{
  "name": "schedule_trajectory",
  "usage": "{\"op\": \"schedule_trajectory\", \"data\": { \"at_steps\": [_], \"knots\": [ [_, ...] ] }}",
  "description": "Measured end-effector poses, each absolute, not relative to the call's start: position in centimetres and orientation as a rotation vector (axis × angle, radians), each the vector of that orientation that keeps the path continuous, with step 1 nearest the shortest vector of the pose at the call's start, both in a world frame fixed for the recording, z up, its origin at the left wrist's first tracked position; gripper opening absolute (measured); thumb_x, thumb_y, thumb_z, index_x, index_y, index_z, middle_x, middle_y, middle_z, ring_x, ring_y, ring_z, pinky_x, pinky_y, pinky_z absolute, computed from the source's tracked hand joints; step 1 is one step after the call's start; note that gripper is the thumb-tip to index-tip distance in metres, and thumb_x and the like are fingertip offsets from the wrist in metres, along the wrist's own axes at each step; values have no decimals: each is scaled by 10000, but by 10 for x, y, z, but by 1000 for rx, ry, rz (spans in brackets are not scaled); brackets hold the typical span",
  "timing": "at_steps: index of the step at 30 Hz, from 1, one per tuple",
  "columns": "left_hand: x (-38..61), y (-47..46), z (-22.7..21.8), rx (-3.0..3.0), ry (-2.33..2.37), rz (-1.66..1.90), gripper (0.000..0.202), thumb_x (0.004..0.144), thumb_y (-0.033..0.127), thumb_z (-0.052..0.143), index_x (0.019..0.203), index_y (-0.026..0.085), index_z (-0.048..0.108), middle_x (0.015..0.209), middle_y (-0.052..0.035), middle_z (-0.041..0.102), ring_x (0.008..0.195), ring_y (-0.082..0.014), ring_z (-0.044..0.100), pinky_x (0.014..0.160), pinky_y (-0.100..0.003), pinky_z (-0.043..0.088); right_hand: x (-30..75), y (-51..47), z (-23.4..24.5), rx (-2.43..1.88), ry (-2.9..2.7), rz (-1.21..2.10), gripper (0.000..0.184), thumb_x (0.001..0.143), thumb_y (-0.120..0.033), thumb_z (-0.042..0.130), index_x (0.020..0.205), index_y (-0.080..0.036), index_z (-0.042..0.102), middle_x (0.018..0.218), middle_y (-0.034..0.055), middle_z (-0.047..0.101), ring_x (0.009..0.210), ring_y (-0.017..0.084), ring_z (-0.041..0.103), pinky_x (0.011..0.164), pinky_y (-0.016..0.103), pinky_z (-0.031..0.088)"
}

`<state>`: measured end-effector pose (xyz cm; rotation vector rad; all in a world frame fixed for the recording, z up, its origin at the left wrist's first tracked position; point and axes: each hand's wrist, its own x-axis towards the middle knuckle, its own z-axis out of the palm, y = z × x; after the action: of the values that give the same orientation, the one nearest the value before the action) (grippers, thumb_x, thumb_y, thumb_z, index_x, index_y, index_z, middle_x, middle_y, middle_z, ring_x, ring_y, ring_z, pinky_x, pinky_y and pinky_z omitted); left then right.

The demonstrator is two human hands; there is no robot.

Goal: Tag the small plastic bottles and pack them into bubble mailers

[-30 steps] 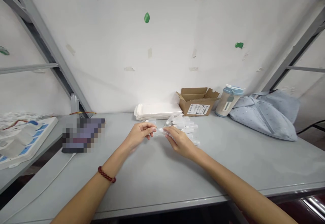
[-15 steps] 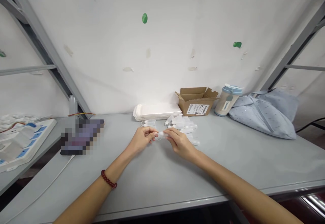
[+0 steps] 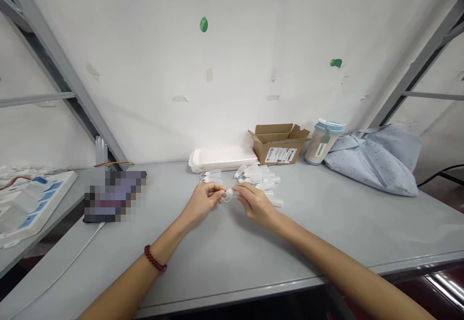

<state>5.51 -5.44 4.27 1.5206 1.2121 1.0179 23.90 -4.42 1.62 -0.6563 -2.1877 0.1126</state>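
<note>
My left hand (image 3: 203,201) and my right hand (image 3: 253,202) meet over the middle of the grey table (image 3: 224,252). Both pinch a small white plastic piece (image 3: 229,193) between their fingertips, with a thin loop hanging under it. Just behind the hands lies a pile of several small clear plastic bottles (image 3: 259,179), and a couple more small clear pieces (image 3: 210,177) lie to its left. A red bead bracelet (image 3: 155,260) is on my left wrist.
A stack of white trays (image 3: 223,158) and an open cardboard box (image 3: 278,143) stand against the wall. A lidded cup (image 3: 319,142) and a light blue cloth bag (image 3: 373,163) are at the right. A blurred dark object (image 3: 114,196) and a white cable (image 3: 61,271) lie left.
The hands have drawn closer together, fingertips now meeting on the white piece. The view has shifted slightly to the right.
</note>
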Motion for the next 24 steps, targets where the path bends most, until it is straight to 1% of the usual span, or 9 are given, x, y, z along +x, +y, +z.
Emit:
{"op": "schedule_trajectory", "data": {
  "at_steps": [3, 5, 9, 12, 16, 21, 24],
  "knots": [
    [55, -53, 42, 1527, 1195, 1010, 183, 689, 316, 611, 731, 137, 619, 659, -21, 607, 564, -112, 523, 536, -242, 418, 238, -44, 17, -646, -2173, 145, 236, 886, -121, 381, 1060, -160, 535, 958, 129, 616, 850, 191, 593, 695, 311, 497],
    [55, -52, 43, 1524, 1156, 1001, 192, 681, 314, 636, 758, 142, 605, 656, -10, 593, 569, -112, 524, 539, -242, 420, 238, -45, 20, -686, -2130, 233, 214, 880, -144, 413, 1030, -163, 564, 921, 110, 633, 819, 184, 598, 689, 304, 488],
    [52, -52, 48, 1488, 1038, 961, 309, 665, 310, 684, 917, 157, 589, 725, -5, 588, 629, -115, 534, 555, -237, 426, 238, -47, 32, -877, -2005, 534, 189, 856, -212, 492, 993, -174, 617, 746, 41, 657, 680, 150, 598, 617, 266, 457],
    [50, -52, 52, 1488, 1023, 956, 326, 710, 337, 649, 977, 159, 591, 745, -11, 588, 635, -111, 528, 563, -238, 426, 239, -48, 40, -954, -1947, 678, 217, 852, -259, 505, 1001, -171, 635, 733, 37, 668, 688, 150, 607, 596, 253, 436],
    [48, -52, 53, 1495, 1059, 1051, 282, 769, 379, 569, 940, 158, 608, 782, -26, 599, 632, -110, 532, 568, -245, 431, 240, -48, 44, -979, -1901, 776, 254, 843, -300, 513, 1014, -163, 641, 715, 37, 663, 663, 144, 597, 577, 248, 428],
    [47, -49, 50, 1538, 1078, 1088, 257, 736, 375, 595, 876, 160, 613, 754, -21, 604, 613, -114, 532, 548, -242, 428, 238, -50, 46, -937, -1861, 954, 278, 848, -352, 491, 983, -152, 631, 610, 7, 595, 558, 120, 540, 550, 251, 431],
    [48, -48, 47, 1585, 1104, 1088, 230, 733, 365, 594, 835, 159, 606, 748, -25, 609, 605, -114, 527, 541, -238, 422, 236, -52, 44, -893, -1806, 1053, 283, 853, -374, 467, 1001, -168, 593, 662, 5, 598, 504, 95, 506, 515, 243, 424]
  ]
}}
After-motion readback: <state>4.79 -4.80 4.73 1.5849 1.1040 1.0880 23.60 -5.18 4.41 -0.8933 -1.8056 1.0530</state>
